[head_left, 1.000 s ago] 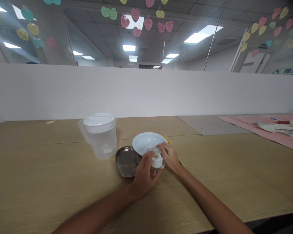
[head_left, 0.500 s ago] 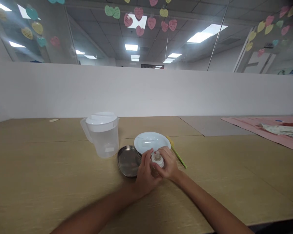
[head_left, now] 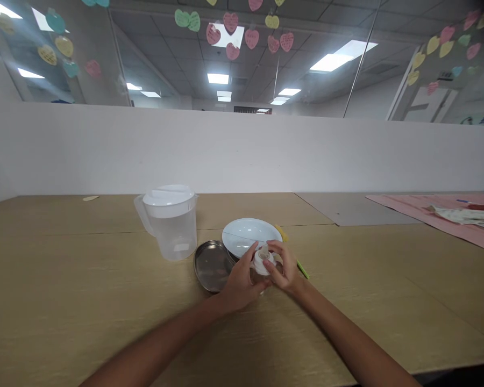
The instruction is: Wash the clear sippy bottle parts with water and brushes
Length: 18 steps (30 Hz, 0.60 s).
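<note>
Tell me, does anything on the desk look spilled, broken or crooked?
Nothing is spilled or broken. Only the white plate looks odd: it overlaps the rim of the metal tray, seemingly tilted. Both hands, left hand and right hand, hold a small bottle.

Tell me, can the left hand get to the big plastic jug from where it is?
Probably yes. The left hand is wrapped around the little bottle, so its grip is busy. The jug stands to its left past the metal dish, with only bare table on the way.
</note>
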Each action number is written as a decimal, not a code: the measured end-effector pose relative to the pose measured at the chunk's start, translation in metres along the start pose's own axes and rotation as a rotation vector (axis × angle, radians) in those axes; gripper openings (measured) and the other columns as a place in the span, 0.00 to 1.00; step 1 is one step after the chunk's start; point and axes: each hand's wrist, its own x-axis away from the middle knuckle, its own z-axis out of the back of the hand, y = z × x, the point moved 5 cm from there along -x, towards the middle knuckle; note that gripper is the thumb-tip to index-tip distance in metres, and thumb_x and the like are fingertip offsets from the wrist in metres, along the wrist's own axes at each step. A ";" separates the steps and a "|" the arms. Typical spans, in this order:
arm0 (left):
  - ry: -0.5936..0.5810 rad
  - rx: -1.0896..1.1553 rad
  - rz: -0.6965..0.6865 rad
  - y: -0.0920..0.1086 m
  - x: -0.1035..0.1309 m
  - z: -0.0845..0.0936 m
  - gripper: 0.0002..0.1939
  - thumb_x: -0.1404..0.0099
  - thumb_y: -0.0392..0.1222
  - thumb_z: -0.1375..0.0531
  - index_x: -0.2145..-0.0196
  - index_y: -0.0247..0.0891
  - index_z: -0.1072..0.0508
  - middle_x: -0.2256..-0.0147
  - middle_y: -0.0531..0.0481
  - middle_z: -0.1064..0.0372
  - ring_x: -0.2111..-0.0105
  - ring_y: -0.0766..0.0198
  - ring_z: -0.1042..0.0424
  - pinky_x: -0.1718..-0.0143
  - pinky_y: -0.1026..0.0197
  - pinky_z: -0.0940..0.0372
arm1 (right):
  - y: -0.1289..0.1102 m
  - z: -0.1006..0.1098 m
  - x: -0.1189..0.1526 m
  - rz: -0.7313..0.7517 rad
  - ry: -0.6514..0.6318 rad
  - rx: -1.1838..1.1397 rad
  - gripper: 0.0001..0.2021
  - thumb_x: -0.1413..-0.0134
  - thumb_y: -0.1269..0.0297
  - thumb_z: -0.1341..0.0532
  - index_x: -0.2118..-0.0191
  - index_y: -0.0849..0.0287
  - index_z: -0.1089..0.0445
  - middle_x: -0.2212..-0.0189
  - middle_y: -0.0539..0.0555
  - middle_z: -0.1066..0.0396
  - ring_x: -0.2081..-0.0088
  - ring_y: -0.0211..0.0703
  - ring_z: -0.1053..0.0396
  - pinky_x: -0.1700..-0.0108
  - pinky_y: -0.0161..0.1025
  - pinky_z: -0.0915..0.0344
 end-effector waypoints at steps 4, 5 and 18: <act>0.021 -0.105 -0.132 0.009 0.001 -0.002 0.36 0.47 0.39 0.40 0.42 0.41 0.49 0.50 0.43 0.39 0.53 0.54 0.36 0.55 0.52 0.37 | 0.016 0.001 -0.003 -0.021 -0.151 0.009 0.29 0.49 0.56 0.46 0.43 0.60 0.50 0.61 0.58 0.30 0.60 0.47 0.31 0.59 0.47 0.34; 0.036 -0.120 -0.146 0.009 0.002 -0.003 0.36 0.46 0.39 0.40 0.42 0.42 0.49 0.49 0.43 0.40 0.53 0.55 0.36 0.55 0.52 0.36 | 0.021 0.003 -0.004 -0.020 -0.173 0.017 0.30 0.49 0.53 0.47 0.42 0.61 0.51 0.60 0.58 0.31 0.60 0.48 0.32 0.59 0.47 0.34; 0.012 -0.158 -0.126 0.004 0.006 -0.010 0.37 0.47 0.38 0.40 0.42 0.41 0.51 0.48 0.43 0.44 0.58 0.58 0.35 0.60 0.56 0.36 | 0.033 0.014 -0.009 0.013 -0.049 0.036 0.25 0.49 0.58 0.47 0.45 0.61 0.45 0.59 0.59 0.32 0.60 0.46 0.33 0.63 0.44 0.34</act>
